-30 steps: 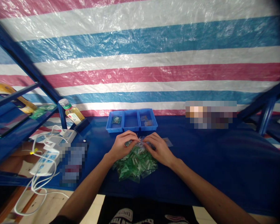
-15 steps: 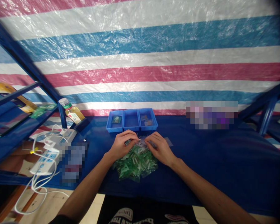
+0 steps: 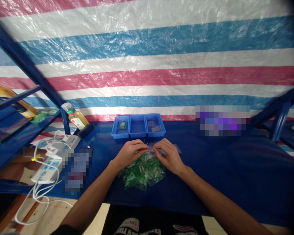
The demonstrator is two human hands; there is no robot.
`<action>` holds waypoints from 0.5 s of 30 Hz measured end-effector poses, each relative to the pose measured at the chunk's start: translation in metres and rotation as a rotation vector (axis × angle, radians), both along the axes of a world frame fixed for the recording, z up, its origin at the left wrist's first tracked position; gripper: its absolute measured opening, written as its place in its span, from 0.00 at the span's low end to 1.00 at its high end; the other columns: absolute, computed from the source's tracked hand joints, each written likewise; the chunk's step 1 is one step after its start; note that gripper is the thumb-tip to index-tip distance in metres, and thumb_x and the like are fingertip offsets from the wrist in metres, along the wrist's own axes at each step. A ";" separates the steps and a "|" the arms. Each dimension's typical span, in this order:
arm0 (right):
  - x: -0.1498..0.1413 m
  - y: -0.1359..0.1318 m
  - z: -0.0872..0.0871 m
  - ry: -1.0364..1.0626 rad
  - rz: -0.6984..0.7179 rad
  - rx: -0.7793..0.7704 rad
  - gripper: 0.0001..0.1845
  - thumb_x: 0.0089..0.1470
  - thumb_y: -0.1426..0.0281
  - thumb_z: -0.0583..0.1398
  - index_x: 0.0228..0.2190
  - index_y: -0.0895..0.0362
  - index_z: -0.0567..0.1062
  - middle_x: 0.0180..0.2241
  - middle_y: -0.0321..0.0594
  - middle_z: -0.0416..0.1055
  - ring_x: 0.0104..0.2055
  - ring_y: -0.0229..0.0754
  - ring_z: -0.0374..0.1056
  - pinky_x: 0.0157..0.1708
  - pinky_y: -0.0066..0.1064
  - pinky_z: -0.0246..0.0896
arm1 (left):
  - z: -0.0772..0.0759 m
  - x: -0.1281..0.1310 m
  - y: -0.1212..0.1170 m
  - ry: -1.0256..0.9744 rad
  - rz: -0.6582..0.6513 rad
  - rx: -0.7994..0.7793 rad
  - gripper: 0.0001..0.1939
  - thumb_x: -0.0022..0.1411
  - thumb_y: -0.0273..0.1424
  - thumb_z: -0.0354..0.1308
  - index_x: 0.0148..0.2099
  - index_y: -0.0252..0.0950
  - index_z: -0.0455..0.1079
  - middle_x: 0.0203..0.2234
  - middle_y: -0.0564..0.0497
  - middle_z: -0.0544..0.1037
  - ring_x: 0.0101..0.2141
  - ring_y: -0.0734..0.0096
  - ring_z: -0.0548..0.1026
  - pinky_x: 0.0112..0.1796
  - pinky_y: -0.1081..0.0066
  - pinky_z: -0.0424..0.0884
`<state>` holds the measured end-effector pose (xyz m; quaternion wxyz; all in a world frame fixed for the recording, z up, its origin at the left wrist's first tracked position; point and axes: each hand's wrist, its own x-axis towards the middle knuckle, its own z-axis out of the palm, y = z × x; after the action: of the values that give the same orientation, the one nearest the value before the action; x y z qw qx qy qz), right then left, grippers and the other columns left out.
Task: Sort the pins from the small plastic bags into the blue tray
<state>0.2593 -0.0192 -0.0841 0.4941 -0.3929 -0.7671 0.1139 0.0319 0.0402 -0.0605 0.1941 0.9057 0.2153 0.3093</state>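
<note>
Left hand [image 3: 130, 152] and right hand [image 3: 171, 156], fingertips pinched closed, grip a clear plastic bag [image 3: 151, 150] by the green circuit-board pile [image 3: 143, 173]!

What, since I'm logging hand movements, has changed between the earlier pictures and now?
The left hand dipped slightly toward the person, its fingertips shifting right; the right hand edged its fingertips right. Any grasp or release is too small to tell. The green packets, blue trays and upright-capped bottle stayed put.
</note>
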 end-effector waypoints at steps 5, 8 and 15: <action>-0.001 -0.001 0.001 -0.016 0.015 0.010 0.07 0.65 0.75 0.58 0.36 0.52 0.74 0.34 0.40 0.76 0.36 0.46 0.70 0.39 0.42 0.67 | 0.002 0.001 -0.002 0.050 -0.001 0.051 0.09 0.71 0.32 0.58 0.46 0.35 0.78 0.38 0.44 0.81 0.40 0.66 0.78 0.43 0.68 0.76; -0.002 -0.002 0.001 -0.028 0.018 0.013 0.07 0.65 0.74 0.58 0.36 0.51 0.74 0.34 0.40 0.76 0.36 0.46 0.70 0.38 0.42 0.67 | 0.005 0.002 -0.004 0.064 -0.022 0.054 0.09 0.71 0.33 0.58 0.45 0.35 0.78 0.37 0.45 0.81 0.39 0.66 0.78 0.43 0.68 0.76; -0.003 -0.003 -0.002 -0.063 0.048 -0.027 0.04 0.66 0.70 0.60 0.41 0.52 0.76 0.36 0.41 0.77 0.39 0.48 0.70 0.40 0.42 0.69 | 0.003 0.002 -0.006 0.038 -0.006 0.035 0.08 0.71 0.30 0.56 0.43 0.35 0.77 0.35 0.45 0.81 0.37 0.67 0.78 0.40 0.69 0.76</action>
<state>0.2560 -0.0219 -0.0856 0.4616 -0.3847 -0.7898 0.1237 0.0340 0.0345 -0.0572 0.1749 0.9154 0.2107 0.2950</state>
